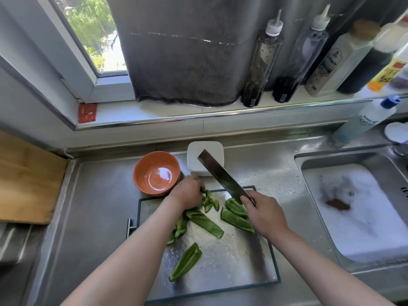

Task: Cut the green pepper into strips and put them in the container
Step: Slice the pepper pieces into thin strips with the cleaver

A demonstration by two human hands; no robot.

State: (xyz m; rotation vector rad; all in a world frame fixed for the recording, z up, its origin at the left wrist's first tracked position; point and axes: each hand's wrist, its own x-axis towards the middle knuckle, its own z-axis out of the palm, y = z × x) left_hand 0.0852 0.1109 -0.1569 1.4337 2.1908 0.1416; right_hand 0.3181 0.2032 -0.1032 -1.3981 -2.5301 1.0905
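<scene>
Steel counter (99, 206) runs under a window, with a sink (353, 160) at the right of the frame and bottles (262, 58) lined up on the sill at the upper right. At the centre we have a metal cutting board (231, 257) with a dark rim. Long green pepper pieces (205, 223) lie spread across it, and a small heap of pepper strips (210, 203) sits near its upper edge.

Our left hand (187, 193) is over that heap, fingers curled down onto the strips; we cannot tell whether it actually has hold of them. Our right hand (262, 214) is wrapped round the handle of a cleaver (220, 175), whose blade is lifted off the board and slants toward the upper left.

Just above the board stand a white container (205, 149), partly behind the blade, and beside it, to the left, an orange bowl (156, 173).
</scene>
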